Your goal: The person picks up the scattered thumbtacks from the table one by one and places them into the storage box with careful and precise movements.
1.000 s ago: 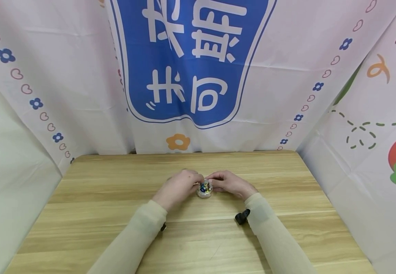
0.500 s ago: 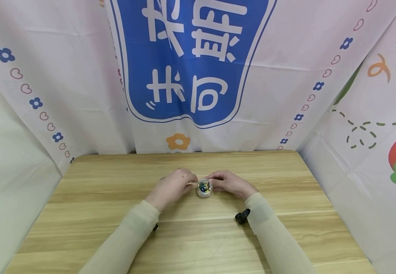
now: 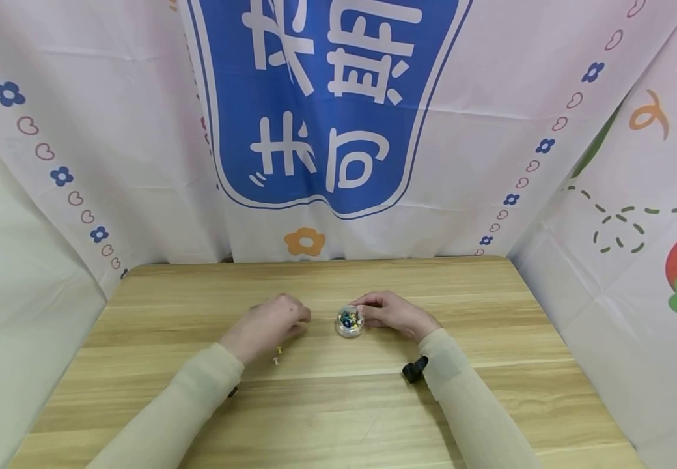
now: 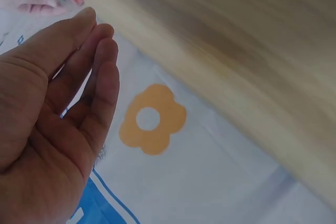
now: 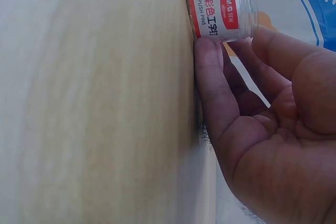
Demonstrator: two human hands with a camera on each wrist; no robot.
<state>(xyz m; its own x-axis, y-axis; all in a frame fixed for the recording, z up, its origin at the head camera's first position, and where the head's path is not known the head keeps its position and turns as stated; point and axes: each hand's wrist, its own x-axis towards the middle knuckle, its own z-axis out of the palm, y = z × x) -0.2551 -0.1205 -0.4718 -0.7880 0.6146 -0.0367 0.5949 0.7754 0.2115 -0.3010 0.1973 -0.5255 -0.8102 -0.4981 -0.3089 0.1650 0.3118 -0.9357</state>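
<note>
A small clear jar (image 3: 349, 324) of colourful push pins stands upright on the table. Its label, in the right wrist view, reads "PUSH PINS". My right hand (image 3: 394, 314) holds the jar from the right, thumb and fingertips against its side. Left of the jar is my left hand (image 3: 271, 324), low over the table. In the left wrist view the thumb (image 4: 79, 24) and fingertips come together; I cannot tell whether a pin is between them. A yellow push pin (image 3: 279, 350) and a white push pin (image 3: 276, 360) lie just below that hand.
The wooden table (image 3: 338, 417) ends at a white printed cloth (image 3: 151, 215) hanging behind it. More cloth (image 3: 625, 273) hangs along the right side. Dark wrist cameras sit under both sleeves, the right one (image 3: 414, 370) showing near the tabletop.
My left hand has moved left, from over the jar's mouth to beside the two loose pins, which now show on the table. The right hand and jar have stayed in place.
</note>
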